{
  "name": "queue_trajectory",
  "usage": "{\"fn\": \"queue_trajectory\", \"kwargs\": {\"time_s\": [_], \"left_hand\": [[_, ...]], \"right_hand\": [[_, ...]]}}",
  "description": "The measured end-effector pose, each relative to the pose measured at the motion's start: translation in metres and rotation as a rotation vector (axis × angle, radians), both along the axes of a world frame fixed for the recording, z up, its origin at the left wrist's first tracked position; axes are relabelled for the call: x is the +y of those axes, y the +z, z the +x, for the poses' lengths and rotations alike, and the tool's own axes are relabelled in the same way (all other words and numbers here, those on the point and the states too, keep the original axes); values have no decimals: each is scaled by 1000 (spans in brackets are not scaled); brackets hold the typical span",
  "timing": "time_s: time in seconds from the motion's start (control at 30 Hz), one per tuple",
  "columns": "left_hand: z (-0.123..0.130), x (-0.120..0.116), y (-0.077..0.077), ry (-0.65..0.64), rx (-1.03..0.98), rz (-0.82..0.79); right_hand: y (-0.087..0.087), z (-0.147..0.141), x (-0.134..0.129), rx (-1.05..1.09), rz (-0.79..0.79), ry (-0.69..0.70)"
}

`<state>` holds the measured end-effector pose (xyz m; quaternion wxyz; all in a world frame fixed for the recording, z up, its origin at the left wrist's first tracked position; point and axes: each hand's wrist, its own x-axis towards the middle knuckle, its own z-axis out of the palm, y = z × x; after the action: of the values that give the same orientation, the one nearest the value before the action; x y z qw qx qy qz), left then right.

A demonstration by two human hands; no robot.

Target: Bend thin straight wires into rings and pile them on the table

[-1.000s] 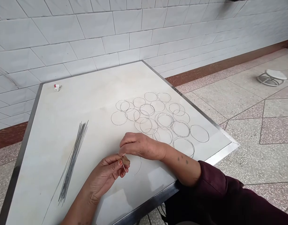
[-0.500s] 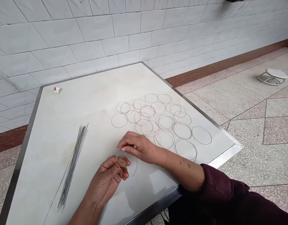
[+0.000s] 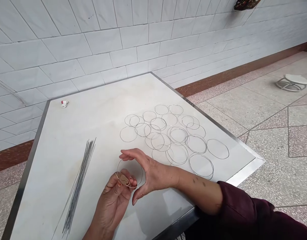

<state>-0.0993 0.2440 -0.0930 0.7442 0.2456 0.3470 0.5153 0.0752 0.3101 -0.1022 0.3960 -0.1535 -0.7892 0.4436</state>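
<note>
Between the thumb and fingers of my left hand [image 3: 113, 201], a thin wire ring [image 3: 142, 171] is pinched together with a small brown piece [image 3: 123, 180], perhaps tape; its exact kind is unclear. My right hand [image 3: 156, 170] curves around the ring's far and right sides, thumb and fingers wide apart. Whether its fingertips touch the wire at the top cannot be made out. Beyond my hands, several similar wire rings [image 3: 178, 135] lie flat and overlapping on the table. A bundle of straight wires [image 3: 79, 185] rests to the left, one strand splaying away from it.
The white table [image 3: 100, 113] has a metal edge and stands against a white tiled wall [image 3: 103, 40]. Near its far left corner sits a small red-and-white object [image 3: 64, 104]. A low round stool [image 3: 293, 81] is on the floor at right.
My right hand has gone from a pinch on the wire to a wide spread around the ring. The ring and brown piece have turned in my left hand. The view has shifted slightly.
</note>
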Motion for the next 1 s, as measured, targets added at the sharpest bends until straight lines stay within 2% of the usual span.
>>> {"fn": "queue_trajectory", "kwargs": {"time_s": [0.13,0.3,0.5,0.57,0.77,1.0], "left_hand": [[3,-2,0,-34,-30,4],[3,-6,-2,-6,-93,6],[3,-7,-1,-3,-125,23],[4,-6,-1,-1,-120,16],[6,-7,2,13,-106,14],[4,-8,1,-14,-54,7]], "right_hand": [[3,1,0,-15,15,-29],[-1,-1,0,-6,63,-16],[-2,-1,-2,15,-148,37],[1,0,-2,30,-174,32],[1,-2,0,64,-74,-2],[-1,-1,1,60,-78,4]]}}
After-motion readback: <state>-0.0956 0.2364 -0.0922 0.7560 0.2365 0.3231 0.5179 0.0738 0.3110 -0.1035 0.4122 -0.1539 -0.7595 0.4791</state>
